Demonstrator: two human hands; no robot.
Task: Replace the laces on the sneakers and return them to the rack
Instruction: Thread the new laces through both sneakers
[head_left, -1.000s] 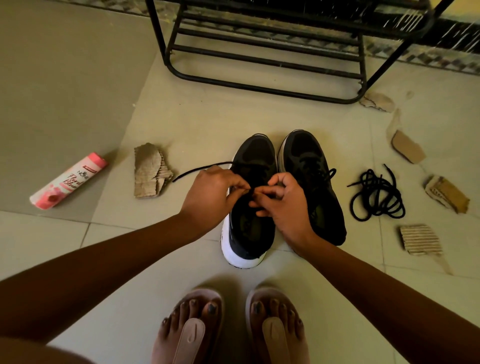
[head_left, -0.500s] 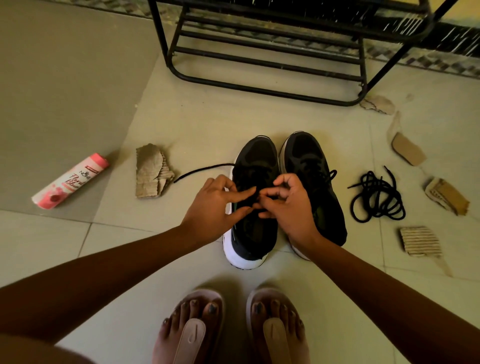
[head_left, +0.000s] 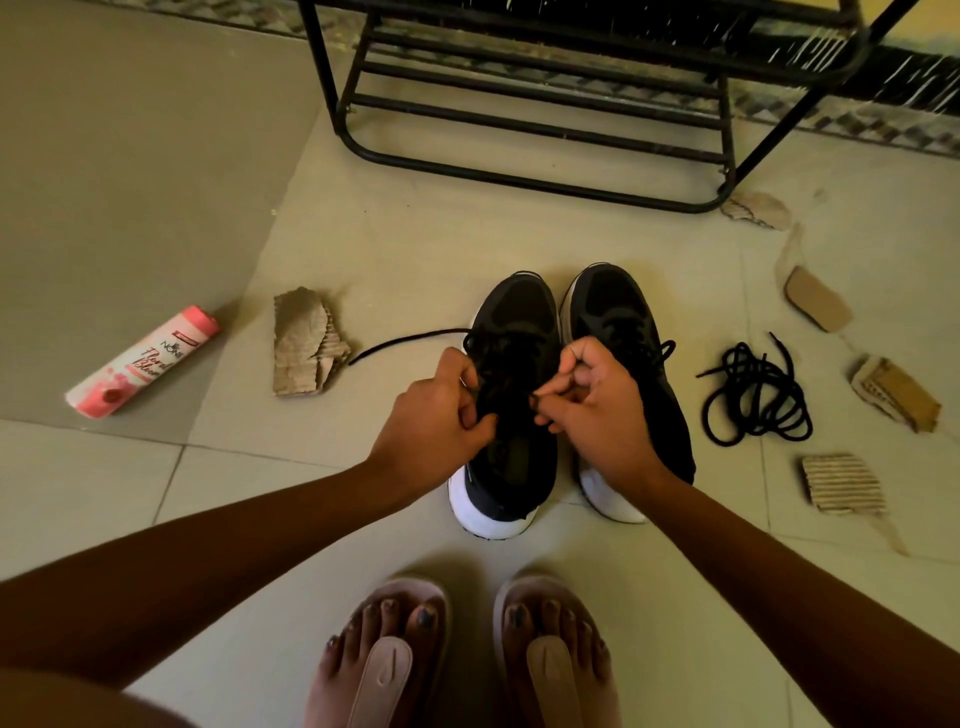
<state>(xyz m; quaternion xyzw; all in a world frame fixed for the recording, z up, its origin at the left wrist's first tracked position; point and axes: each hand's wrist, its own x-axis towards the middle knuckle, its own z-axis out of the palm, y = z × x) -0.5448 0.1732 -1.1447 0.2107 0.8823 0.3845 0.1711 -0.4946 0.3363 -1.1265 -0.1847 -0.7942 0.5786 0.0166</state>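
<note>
The tiled floor (head_left: 519, 239) carries everything. The black metal shoe rack (head_left: 519, 180) stands toward its far edge, lower tiers bare as far as the view shows. The two black, white-soled sneakers sit side by side mid-floor, toes toward the rack and heels toward the person's feet. Their long axes run straight away from the person.

Both hands work over the left sneaker (head_left: 511, 317). The left hand (head_left: 431, 421) has its fingers (head_left: 470, 410) curled and pinching the black lace (head_left: 405, 343) at the eyelets. The right hand (head_left: 597, 410) pinches the same lace across the tongue, partly covering the right sneaker (head_left: 610, 306), which looks already laced.

The lacing point lies between the two sets of fingertips, just ahead of them. The lace's free end trails left across the floor, so the left hand is nearer for drawing up slack.

A loose coil of black lace (head_left: 746, 366) lies to the right, and a pink bottle (head_left: 143, 361) and cardboard scraps (head_left: 304, 343) to the left.
</note>
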